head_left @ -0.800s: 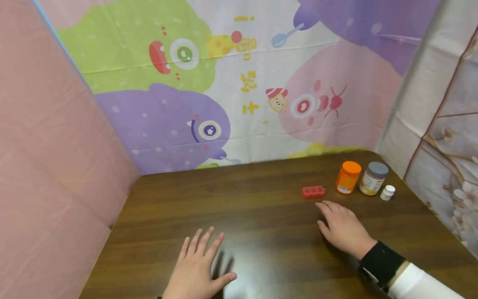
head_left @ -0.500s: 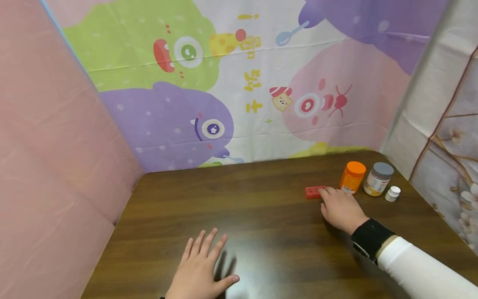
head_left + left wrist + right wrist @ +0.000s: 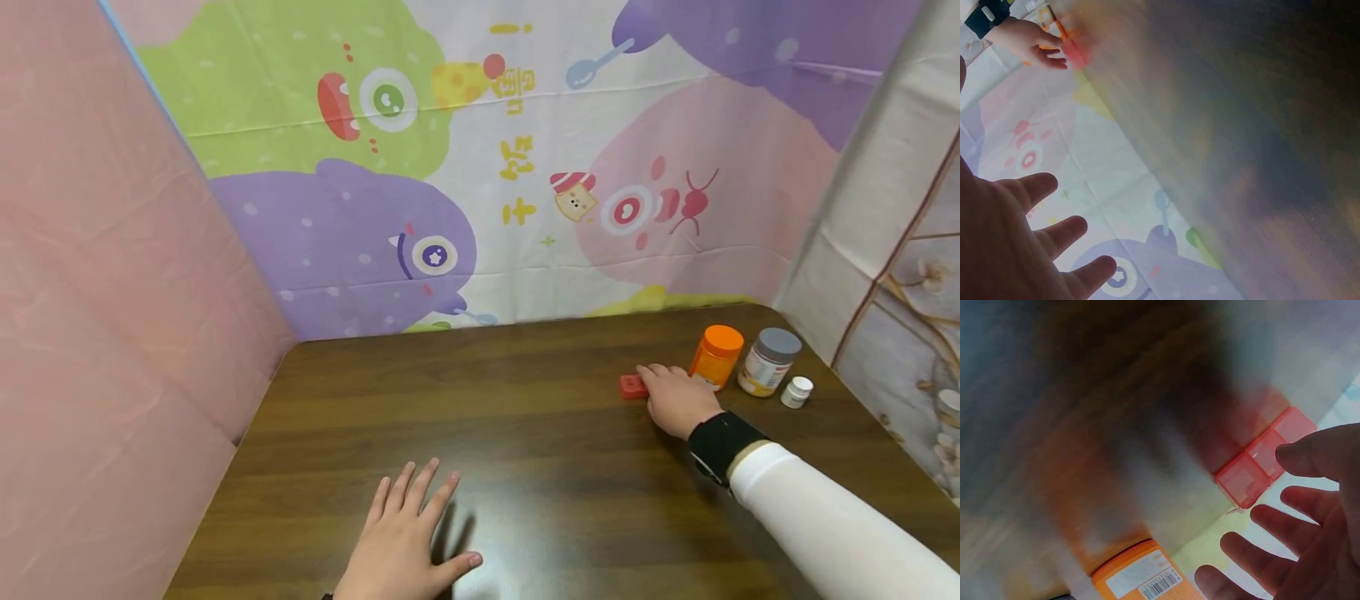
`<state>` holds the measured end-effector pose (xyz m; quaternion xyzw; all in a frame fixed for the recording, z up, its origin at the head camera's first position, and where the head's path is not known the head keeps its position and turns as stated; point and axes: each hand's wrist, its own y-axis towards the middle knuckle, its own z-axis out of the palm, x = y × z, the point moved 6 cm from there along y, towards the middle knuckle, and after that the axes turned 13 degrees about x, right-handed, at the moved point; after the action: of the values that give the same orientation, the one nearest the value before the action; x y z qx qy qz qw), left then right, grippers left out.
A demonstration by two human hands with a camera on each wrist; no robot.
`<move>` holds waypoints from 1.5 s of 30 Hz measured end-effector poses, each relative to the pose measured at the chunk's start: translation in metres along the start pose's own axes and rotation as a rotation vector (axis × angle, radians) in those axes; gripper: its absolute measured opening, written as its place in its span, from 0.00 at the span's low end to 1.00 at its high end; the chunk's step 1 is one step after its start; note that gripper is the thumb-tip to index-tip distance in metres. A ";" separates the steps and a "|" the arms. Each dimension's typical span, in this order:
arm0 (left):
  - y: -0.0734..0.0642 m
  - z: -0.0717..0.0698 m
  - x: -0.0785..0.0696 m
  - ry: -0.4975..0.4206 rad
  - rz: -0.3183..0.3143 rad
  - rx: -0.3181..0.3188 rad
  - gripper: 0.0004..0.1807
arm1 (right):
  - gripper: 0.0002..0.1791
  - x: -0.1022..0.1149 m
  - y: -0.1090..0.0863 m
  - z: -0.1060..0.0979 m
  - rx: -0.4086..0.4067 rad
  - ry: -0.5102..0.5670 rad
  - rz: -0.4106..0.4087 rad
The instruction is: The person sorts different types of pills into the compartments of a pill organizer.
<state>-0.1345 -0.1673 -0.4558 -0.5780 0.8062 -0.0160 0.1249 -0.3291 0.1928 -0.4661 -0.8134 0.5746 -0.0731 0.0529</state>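
Note:
A small red pill organizer with three see-through compartments lies on the wooden table at the right. Over its right end reaches my right hand, hiding part of it in the head view. In the right wrist view the thumb overlaps the pill organizer, while the other fingers are spread apart on its far side. My left hand is held low over the front of the table, fingers spread and holding nothing. The left wrist view shows its straight fingers.
Right behind my right hand stands an orange bottle. To its right are a grey-lidded jar and a little white bottle. A cartoon-print cloth hangs along the table's back edge, and a pink cloth hangs on the left.
My right hand has moved forward and left from in front of the pill organizer to over its right end. The left hand keeps its pose. The head view has shifted slightly.

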 end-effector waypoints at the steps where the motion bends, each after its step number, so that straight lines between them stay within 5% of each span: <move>1: 0.000 0.000 0.000 0.002 0.001 -0.002 0.51 | 0.25 0.001 0.001 -0.001 -0.002 0.005 -0.003; 8: 0.000 -0.001 0.001 0.012 -0.002 -0.017 0.51 | 0.15 0.011 0.008 -0.002 -0.011 0.014 -0.052; 15: 0.001 0.004 -0.001 0.008 0.013 -0.009 0.51 | 0.18 0.030 0.006 0.011 0.074 0.093 -0.089; 25: 0.006 0.004 -0.010 0.013 0.052 -0.033 0.51 | 0.18 0.090 -0.021 0.021 0.087 0.174 -0.235; 34: 0.015 0.009 -0.017 -0.021 0.071 0.047 0.51 | 0.17 0.135 -0.042 0.030 0.083 0.200 -0.378; 45: 0.049 0.001 -0.040 0.013 0.095 0.103 0.43 | 0.16 0.140 -0.046 0.032 0.059 0.198 -0.412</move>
<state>-0.1676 -0.1135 -0.4581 -0.5319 0.8316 -0.0553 0.1500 -0.2348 0.0760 -0.4815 -0.9006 0.3963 -0.1788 0.0039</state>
